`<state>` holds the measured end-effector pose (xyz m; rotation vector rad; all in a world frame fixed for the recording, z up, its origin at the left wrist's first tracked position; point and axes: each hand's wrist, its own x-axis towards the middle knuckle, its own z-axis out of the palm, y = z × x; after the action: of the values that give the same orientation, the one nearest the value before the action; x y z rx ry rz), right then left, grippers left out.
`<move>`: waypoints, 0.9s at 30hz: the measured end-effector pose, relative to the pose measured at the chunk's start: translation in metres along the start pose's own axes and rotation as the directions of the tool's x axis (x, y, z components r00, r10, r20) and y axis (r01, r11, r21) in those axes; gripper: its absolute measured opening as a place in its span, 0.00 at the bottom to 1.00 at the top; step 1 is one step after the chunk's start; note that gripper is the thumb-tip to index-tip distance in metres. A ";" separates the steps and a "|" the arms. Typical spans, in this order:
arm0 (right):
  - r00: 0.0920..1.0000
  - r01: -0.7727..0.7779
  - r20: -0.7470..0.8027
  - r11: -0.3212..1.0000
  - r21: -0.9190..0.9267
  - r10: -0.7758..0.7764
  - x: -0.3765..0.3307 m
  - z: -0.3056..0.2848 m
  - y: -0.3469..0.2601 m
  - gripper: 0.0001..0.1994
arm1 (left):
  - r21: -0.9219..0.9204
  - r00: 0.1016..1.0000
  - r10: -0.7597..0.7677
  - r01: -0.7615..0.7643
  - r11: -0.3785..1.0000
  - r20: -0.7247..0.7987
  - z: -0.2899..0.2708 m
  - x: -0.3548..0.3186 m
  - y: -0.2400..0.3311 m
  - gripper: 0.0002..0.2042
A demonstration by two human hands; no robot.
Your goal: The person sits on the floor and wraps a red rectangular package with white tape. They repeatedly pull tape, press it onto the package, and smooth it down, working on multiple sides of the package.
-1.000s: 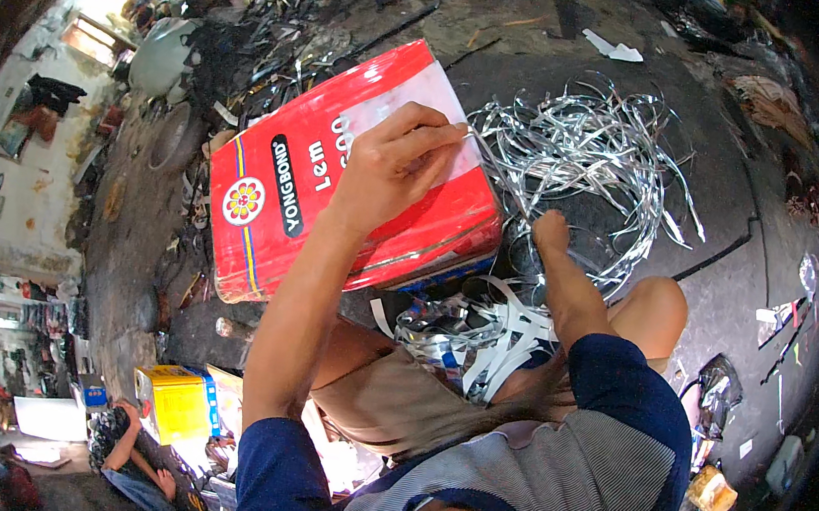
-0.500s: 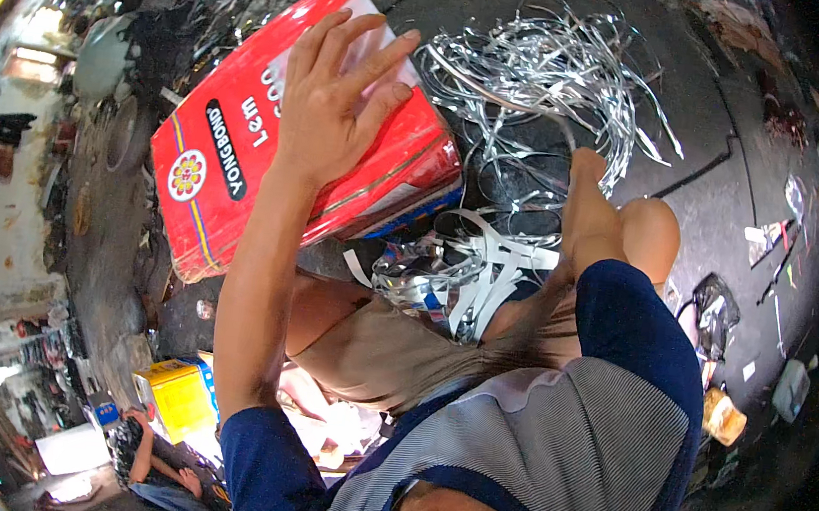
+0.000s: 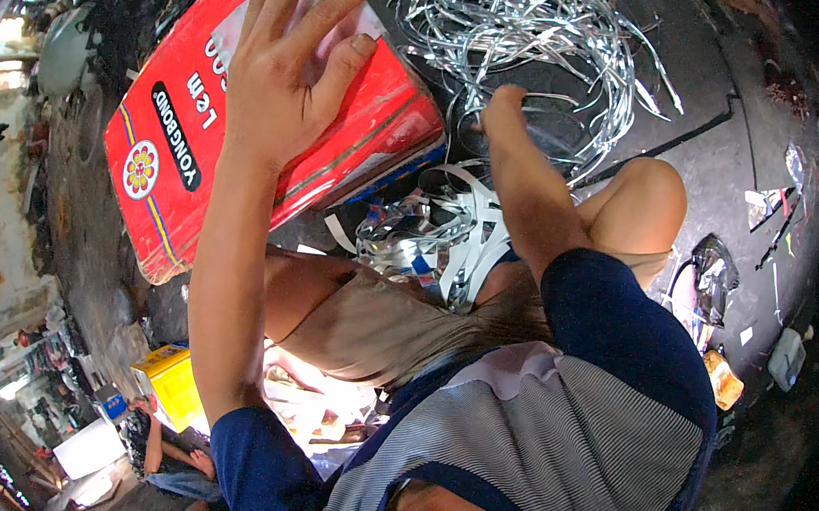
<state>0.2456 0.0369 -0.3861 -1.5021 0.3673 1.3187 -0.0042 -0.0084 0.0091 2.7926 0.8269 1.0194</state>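
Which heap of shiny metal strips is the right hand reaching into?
The far heap of loose strips on the dark floor; the right hand meets its near edge. The other bundle lies by the knees.

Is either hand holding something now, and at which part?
The left hand lies open, fingers spread, over the big red metal sheet, gripping nothing. The right hand reaches into the shiny silver metal strips; its grip cannot be told.

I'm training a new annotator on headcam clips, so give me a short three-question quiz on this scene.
1. True or false: the left hand is spread open over the red box.
2. What does the right hand reach into?
A. metal strips
B. yellow crate
C. water bucket
3. Fill in: the strips lie on the dark ____.

Key: 1 true; 2 A; 3 floor.
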 end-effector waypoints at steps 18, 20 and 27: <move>0.367 0.544 0.168 0.065 -0.836 -0.915 -0.059 -0.001 -0.060 0.21 | -0.029 0.995 -0.093 0.092 0.995 -0.039 -0.004 -0.006 0.005 0.19; 0.647 0.654 0.599 -0.061 -0.754 -0.472 -0.111 -0.015 -0.001 0.16 | -0.012 0.994 -0.098 0.098 0.995 -0.049 -0.009 -0.008 0.013 0.18; 0.613 0.632 0.779 -0.675 -0.381 0.134 -0.143 -0.124 0.190 0.12 | 0.214 0.995 0.081 -0.068 0.974 -0.053 0.002 -0.007 -0.002 0.18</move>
<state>0.1154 -0.1976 -0.3774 -1.9544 -2.5870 0.8698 -0.0081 -0.0100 0.0027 3.0050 0.8935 1.0944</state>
